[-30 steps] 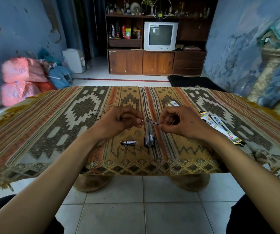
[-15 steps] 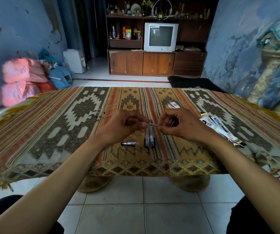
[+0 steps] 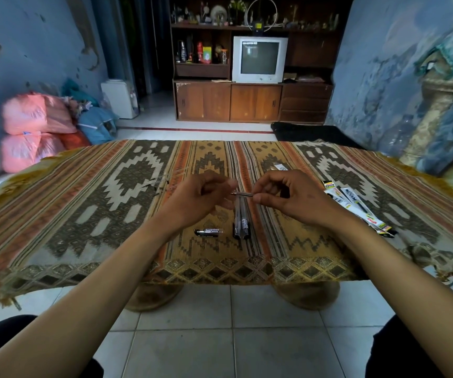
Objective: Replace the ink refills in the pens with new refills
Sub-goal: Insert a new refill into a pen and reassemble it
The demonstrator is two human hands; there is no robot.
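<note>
Above the middle of the cloth-covered table (image 3: 83,214), my two hands meet over a thin ink refill (image 3: 243,194) held level between them. My right hand (image 3: 296,199) pinches its right end with thumb and forefinger. My left hand (image 3: 201,203) has its fingers curled round the refill's left tip. Under the hands, two clear pens (image 3: 241,223) lie side by side, pointing away from me. A short black pen part (image 3: 209,232) lies to their left.
Several refill packets (image 3: 356,207) are fanned out on the cloth at the right. Thin clear pen pieces (image 3: 165,184) lie behind my left hand, and a small white item (image 3: 281,167) behind my right. Tiled floor lies below the table's near edge.
My hands have drawn together. The left fingertips, a short way from the refill's tip a second ago, now close on it. The pens on the cloth have not moved.
</note>
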